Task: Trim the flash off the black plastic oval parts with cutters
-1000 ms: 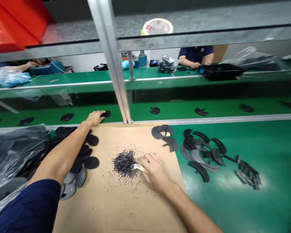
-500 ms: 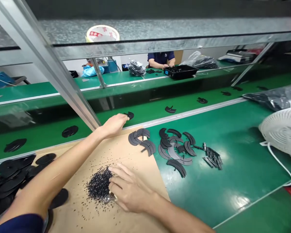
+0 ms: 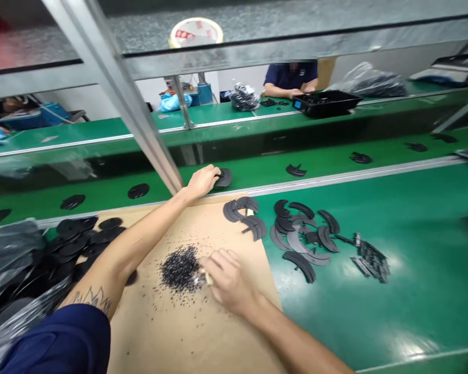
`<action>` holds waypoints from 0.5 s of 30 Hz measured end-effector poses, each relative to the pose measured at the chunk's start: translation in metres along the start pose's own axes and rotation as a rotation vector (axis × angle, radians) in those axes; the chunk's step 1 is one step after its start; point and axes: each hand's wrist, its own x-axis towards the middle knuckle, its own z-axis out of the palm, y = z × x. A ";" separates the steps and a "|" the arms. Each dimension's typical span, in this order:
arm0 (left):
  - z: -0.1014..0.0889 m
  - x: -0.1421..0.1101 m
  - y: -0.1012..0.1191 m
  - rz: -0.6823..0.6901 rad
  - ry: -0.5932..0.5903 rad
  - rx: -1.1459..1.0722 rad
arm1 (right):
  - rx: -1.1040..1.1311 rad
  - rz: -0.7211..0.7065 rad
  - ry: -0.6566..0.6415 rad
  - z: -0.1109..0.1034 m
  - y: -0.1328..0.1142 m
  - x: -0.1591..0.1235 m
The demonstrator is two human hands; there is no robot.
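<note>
My left hand (image 3: 203, 181) reaches over the green belt, its fingers closed on the edge of a flat, rounded black plate (image 3: 224, 178). Just right of a heap of small black bits (image 3: 179, 269), my right hand (image 3: 226, 278) is curled shut. A small pale, shiny thing (image 3: 198, 280) shows at its fingertips; I cannot make out what it is. The heap lies on a sheet of brown paper (image 3: 171, 332). Curved black pieces (image 3: 253, 226) rest on the paper's far right corner.
More curved black pieces (image 3: 296, 241) and slim black parts (image 3: 374, 262) lie on the green table. Black discs (image 3: 74, 236) and clear plastic bags crowd the left. A metal post (image 3: 140, 104) rises beside my left hand. Across the belt, a co-worker (image 3: 290, 78) sits behind a black tray (image 3: 325, 104).
The view has swung left, so things appear farther right. My right hand's fingers, spread at the heap before, are now curled in. More of the black plate shows at my left hand.
</note>
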 end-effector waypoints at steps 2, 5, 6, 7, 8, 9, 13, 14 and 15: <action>-0.015 -0.025 -0.005 0.054 0.019 -0.021 | 0.061 0.041 0.148 0.000 0.007 0.002; -0.035 -0.076 -0.011 0.166 0.022 -0.099 | 0.092 0.041 0.293 -0.004 0.015 0.008; -0.040 -0.095 -0.011 0.224 0.006 -0.155 | 0.077 0.015 0.320 -0.006 0.017 0.010; -0.045 -0.115 -0.010 0.291 -0.027 -0.222 | 0.061 -0.012 0.355 -0.007 0.018 0.012; -0.048 -0.134 -0.008 0.358 -0.080 -0.291 | 0.049 -0.034 0.373 -0.008 0.018 0.015; -0.050 -0.152 -0.006 0.410 -0.147 -0.348 | 0.049 -0.055 0.370 -0.008 0.017 0.017; -0.051 -0.202 -0.003 0.408 -0.355 -0.388 | 0.243 -0.210 0.150 -0.001 0.011 0.025; -0.051 -0.210 -0.010 0.366 -0.364 -0.370 | 0.301 -0.213 0.113 0.001 0.009 0.025; -0.053 -0.217 -0.021 0.308 -0.359 -0.342 | 0.351 -0.197 0.096 0.003 0.006 0.026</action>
